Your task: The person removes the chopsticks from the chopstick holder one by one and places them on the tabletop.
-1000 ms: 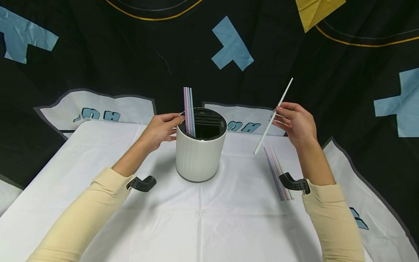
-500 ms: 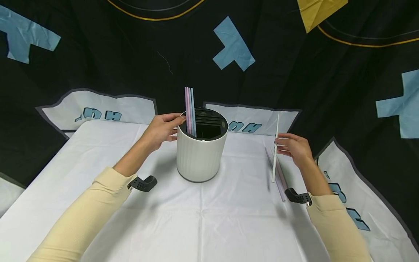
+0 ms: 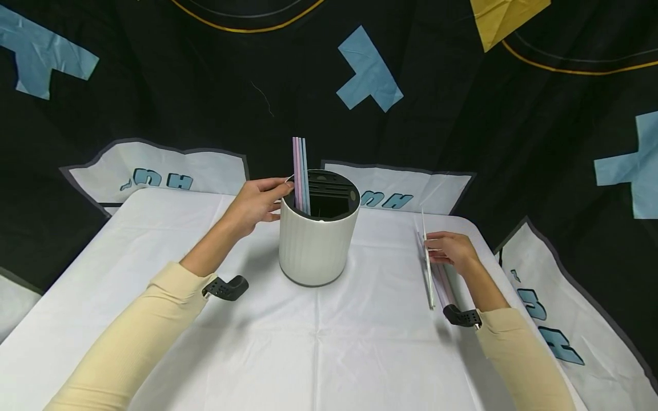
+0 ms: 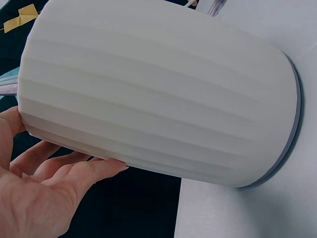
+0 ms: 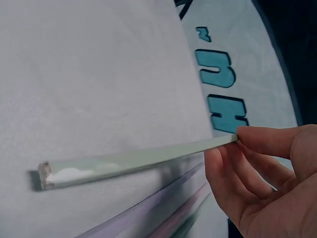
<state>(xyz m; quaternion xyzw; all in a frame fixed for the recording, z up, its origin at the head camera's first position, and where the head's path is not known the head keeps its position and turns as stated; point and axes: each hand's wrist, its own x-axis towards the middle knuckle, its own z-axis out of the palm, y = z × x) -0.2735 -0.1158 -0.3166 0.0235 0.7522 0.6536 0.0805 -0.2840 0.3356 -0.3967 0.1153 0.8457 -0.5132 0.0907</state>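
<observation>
My left hand [image 3: 257,206] holds the left side of a white ribbed round container [image 3: 316,254], thumb at the dark rim and fingers along the outer wall. Several thin pink, lilac and blue sticks [image 3: 300,171] stand upright inside it, at its left. To the right, my right hand [image 3: 452,249] pinches a pale green stick [image 5: 124,161] between thumb and fingers, low over the table. Beside and partly under that hand lie a lilac stick [image 5: 133,213], a pink stick [image 5: 181,210] and a green stick [image 5: 190,220]. The hand and wrist camera hide parts of them in the head view.
A white cloth [image 3: 267,354] covers the table. Behind it hangs a black backdrop [image 3: 216,97] with blue and yellow patches and white lettered panels. The container stands between the hands, near the table's far side.
My right hand has lowered the pale green stick from above the table to beside the lying sticks, turning it more upright in view on the way. The left hand and container have stayed put.
</observation>
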